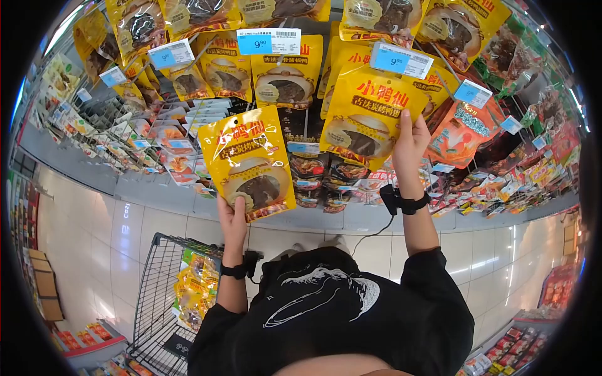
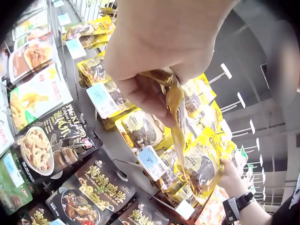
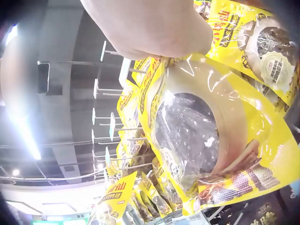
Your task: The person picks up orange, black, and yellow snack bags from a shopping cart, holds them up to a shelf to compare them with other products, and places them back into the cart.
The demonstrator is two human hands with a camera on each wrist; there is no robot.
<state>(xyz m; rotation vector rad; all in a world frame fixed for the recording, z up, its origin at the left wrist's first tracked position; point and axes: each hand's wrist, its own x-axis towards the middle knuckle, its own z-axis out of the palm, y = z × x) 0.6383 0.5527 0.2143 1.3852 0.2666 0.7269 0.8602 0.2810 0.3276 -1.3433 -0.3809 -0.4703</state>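
Note:
My left hand [image 1: 233,220] pinches the bottom edge of a yellow duck snack pouch [image 1: 249,147], thumb on its front. This pouch has a clear window showing dark meat and is held upright before the rack. In the left wrist view it appears edge-on as a thin yellow strip [image 2: 175,110] under the fingers. My right hand [image 1: 411,143] grips the right edge of a second yellow pouch [image 1: 359,116], just below a blue and white price tag [image 1: 400,61]. The right wrist view shows this pouch's window [image 3: 187,133] up close; the fingers there are mostly hidden.
More yellow pouches [image 1: 285,72] hang on hooks behind and above. An orange pouch [image 1: 463,131] hangs to the right. Black packs [image 2: 89,194] hang lower down. A wire shopping cart [image 1: 149,276] holding several yellow pouches [image 1: 197,285] stands at the lower left on the tiled floor [image 1: 113,232].

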